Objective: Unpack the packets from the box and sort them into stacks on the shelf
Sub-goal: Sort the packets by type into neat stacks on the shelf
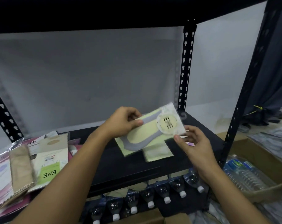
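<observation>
You hold one pale-green packet [141,136] w/ a grey band and a round window in the air, just above the black shelf [120,165]. It's tilted, right end higher. Your left hand [123,122] pinches its left edge, thumb on top, fingers curled behind. Your right hand [193,143] pinches the lower right corner btw thumb and fingertips. Right below, flat pale-green packets [159,153] lie on the shelf, overlapping. At the shelf's left end sits a mixed pile [24,164] of beige, pink and white packs. A cardboard box [250,151] on the floor at right holds water bottles [245,175]. Capped bottles [166,191] lie under the shelf, caps toward you.
</observation>
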Motion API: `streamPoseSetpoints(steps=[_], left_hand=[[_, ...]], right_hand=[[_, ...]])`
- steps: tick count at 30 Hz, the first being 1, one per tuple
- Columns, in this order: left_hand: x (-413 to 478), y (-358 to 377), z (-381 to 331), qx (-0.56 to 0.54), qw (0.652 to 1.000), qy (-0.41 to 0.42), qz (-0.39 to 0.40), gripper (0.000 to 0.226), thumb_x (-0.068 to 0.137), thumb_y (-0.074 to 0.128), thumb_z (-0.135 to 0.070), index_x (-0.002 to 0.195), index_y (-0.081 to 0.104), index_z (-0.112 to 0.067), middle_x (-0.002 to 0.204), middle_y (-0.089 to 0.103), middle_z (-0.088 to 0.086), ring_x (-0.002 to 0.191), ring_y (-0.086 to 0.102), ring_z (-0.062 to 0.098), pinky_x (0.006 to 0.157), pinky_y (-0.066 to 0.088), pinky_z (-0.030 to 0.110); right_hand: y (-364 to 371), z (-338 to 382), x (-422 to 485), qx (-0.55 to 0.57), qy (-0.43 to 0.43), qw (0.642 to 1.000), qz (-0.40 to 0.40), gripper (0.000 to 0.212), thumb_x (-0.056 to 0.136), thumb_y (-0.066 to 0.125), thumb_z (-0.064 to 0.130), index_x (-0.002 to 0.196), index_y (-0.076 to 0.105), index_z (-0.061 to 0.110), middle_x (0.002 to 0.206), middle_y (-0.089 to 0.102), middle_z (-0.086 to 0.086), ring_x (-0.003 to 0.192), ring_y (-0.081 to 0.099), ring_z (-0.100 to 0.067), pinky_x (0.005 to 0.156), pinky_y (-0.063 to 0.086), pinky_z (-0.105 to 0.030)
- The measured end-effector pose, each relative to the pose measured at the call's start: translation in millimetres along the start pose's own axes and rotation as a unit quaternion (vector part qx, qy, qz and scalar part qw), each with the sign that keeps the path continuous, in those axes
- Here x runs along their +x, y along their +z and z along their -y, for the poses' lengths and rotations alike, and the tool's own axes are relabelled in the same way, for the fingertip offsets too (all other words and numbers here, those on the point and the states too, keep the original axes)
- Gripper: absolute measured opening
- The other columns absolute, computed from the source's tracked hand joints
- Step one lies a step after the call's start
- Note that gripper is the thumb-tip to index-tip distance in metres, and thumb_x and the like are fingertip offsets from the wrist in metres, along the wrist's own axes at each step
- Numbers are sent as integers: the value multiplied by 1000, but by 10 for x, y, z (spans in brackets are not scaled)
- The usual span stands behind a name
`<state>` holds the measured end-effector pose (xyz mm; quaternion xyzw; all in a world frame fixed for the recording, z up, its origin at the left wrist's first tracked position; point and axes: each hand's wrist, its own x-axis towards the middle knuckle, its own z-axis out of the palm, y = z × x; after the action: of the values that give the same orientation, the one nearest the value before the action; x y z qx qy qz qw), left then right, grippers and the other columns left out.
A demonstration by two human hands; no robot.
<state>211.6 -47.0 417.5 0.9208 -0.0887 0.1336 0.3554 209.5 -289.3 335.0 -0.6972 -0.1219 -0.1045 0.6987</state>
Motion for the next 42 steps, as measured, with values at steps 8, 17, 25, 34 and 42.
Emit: streamPoseSetpoints(steps=[8, 17, 25, 34, 42], left_hand=[[-369, 435, 166, -399, 894, -129, -160, 17, 91, 65, -15, 104, 63, -5, 102, 72, 15, 92, 71, 25, 81, 57, 36], [-513, 810, 209, -464, 841, -204, -188, 17, 91, 64, -8, 108, 64, -8, 102, 73, 12, 90, 73, 25, 82, 59, 41], [-235, 889, 287, -281, 919, -217, -171, 18, 88, 67, -7, 105, 65, -12, 88, 70, 2, 85, 70, 16, 71, 59, 29], [8, 1261, 621, -46, 953, -270, -125, 15, 81, 66, -22, 91, 58, -14, 98, 68, 6, 90, 64, 21, 67, 56, 31], [32, 1323, 710, 14, 956, -282, -80, 33, 78, 62, -41, 103, 64, -19, 106, 66, 3, 103, 60, 24, 88, 52, 45]], right_hand=[[468, -9, 12, 66, 42, 995, 68, 24, 82, 71, 15, 104, 63, 17, 96, 68, 0, 88, 64, -17, 77, 56, -33], [561, -170, 54, 32, 76, 996, 13, 16, 86, 68, 10, 97, 65, 20, 96, 70, 3, 88, 67, -11, 73, 54, -23], [568, -240, 368, -145, 51, 988, -27, 23, 85, 68, 13, 107, 63, 12, 82, 63, 7, 73, 61, -9, 61, 50, -22], [616, -740, 654, -355, 32, 934, 31, 14, 85, 64, 16, 88, 67, 2, 89, 66, -13, 83, 59, -26, 71, 47, -29], [619, -952, 706, -386, 57, 920, 42, 18, 86, 61, 21, 74, 62, 7, 89, 62, -17, 91, 58, -34, 72, 44, -31]])
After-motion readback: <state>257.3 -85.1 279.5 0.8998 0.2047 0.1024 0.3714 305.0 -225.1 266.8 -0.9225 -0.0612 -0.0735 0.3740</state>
